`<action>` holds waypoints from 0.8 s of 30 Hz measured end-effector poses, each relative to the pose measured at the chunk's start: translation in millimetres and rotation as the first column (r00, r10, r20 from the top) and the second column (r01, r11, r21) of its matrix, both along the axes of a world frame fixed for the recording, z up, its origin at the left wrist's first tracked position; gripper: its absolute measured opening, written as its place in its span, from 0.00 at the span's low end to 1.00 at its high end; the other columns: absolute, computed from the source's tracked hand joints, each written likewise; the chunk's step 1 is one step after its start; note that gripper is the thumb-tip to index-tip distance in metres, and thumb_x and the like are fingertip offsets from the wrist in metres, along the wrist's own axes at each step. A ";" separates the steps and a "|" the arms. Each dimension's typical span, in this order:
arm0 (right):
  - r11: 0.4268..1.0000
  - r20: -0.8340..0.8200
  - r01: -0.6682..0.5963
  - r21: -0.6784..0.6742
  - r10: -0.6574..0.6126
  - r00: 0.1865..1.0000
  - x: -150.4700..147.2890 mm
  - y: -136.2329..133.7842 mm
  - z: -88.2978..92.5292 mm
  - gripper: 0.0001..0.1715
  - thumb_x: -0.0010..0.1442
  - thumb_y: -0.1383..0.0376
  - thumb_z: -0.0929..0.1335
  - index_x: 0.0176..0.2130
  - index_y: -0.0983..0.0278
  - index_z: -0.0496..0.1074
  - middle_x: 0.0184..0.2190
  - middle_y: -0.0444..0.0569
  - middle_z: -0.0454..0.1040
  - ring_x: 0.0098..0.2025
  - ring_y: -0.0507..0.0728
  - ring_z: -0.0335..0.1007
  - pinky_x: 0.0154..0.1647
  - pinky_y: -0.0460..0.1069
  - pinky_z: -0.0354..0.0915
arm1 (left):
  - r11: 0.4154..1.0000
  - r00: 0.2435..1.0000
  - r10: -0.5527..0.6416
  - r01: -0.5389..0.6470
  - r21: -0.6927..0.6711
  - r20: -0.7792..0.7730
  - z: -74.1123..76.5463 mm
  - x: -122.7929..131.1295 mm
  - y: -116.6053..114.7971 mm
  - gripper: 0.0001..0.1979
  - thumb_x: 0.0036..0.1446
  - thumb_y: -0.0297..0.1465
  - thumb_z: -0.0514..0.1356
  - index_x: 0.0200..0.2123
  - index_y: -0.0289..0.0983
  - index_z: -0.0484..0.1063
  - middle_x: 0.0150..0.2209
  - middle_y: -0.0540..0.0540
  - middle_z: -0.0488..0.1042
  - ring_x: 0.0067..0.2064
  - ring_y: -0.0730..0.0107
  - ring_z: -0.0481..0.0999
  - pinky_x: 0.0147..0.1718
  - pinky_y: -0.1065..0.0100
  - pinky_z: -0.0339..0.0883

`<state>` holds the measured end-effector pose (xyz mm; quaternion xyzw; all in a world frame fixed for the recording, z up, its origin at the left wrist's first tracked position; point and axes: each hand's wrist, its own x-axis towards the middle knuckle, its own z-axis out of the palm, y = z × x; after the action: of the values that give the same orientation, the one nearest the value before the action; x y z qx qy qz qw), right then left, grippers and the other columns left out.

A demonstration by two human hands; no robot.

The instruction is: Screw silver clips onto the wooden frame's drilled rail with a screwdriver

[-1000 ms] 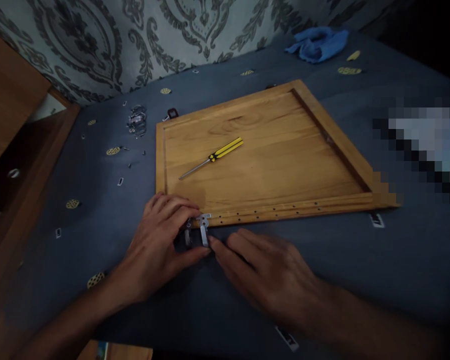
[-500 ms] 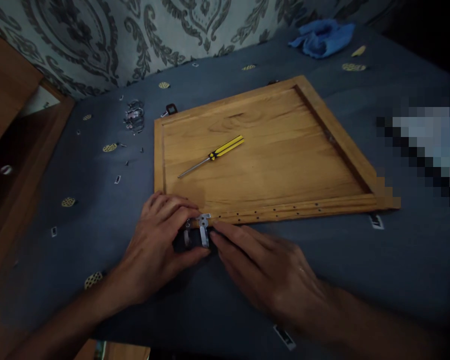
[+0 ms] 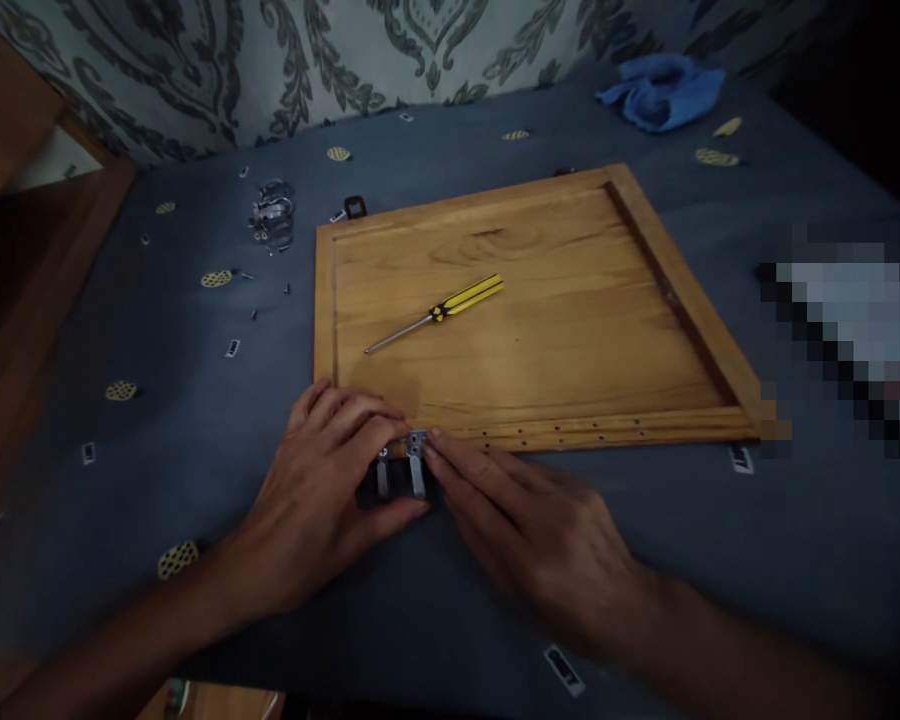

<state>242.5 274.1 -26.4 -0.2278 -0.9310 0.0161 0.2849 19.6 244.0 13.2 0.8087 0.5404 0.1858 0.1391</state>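
Note:
A framed wooden panel (image 3: 495, 350) lies flat on the dark blue cloth. Two metal brackets sit side by side at its near edge, the right one (image 3: 417, 468) between my hands and the left one (image 3: 382, 476) close under my left fingers. My left hand (image 3: 322, 490) rests over the panel's near left corner, fingers spread from the thumb around the brackets. With its fingertips pressed together, my right hand (image 3: 540, 530) holds the right bracket against the edge. A yellow and black screwdriver (image 3: 465, 298) lies on the panel. Small holes run along the near rail.
Metal hardware (image 3: 272, 215) is piled on the cloth (image 3: 232, 450) at the left, with a few loose screws nearby. A blue rag (image 3: 664, 92) lies at the back right. Wooden furniture (image 3: 67, 230) stands at the far left, and a blurred-out item (image 3: 862, 320) is at the right.
The right bracket has straightened and now sits flatter against the panel's edge, with my right fingertips on its top. The view has shifted slightly; my left hand keeps its place at the corner.

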 end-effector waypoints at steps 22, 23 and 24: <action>0.999 0.107 -0.045 -0.031 0.048 0.993 6.8 5.2 10.5 0.26 0.70 0.77 0.57 0.58 0.70 0.76 0.61 0.57 0.76 0.40 0.53 0.78 0.37 0.49 0.75 | 1.000 1.000 0.015 -0.015 -0.026 0.003 3.3 0.4 1.1 0.17 0.60 0.37 0.69 0.49 0.42 0.71 0.50 0.44 0.79 0.55 0.51 0.76 0.62 0.42 0.60; 0.999 0.122 -0.043 -0.027 0.046 0.991 6.8 5.0 11.1 0.27 0.70 0.77 0.57 0.58 0.69 0.76 0.61 0.57 0.76 0.39 0.54 0.78 0.36 0.49 0.75 | 1.000 1.000 0.010 -0.010 -0.026 0.004 3.4 0.3 1.2 0.17 0.60 0.38 0.69 0.50 0.42 0.71 0.50 0.44 0.79 0.55 0.51 0.76 0.62 0.42 0.60; 0.999 0.140 -0.044 -0.023 0.047 0.989 6.5 4.5 11.0 0.27 0.69 0.77 0.57 0.58 0.69 0.76 0.61 0.57 0.75 0.39 0.54 0.78 0.35 0.49 0.75 | 1.000 1.000 0.005 -0.005 -0.025 0.003 3.5 0.1 1.3 0.18 0.61 0.38 0.69 0.50 0.42 0.71 0.50 0.43 0.79 0.55 0.51 0.76 0.62 0.42 0.60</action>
<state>249.0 278.6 -15.4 -0.2100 -0.9534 0.0159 0.2159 19.7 245.2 16.7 0.8053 0.5446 0.1806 0.1497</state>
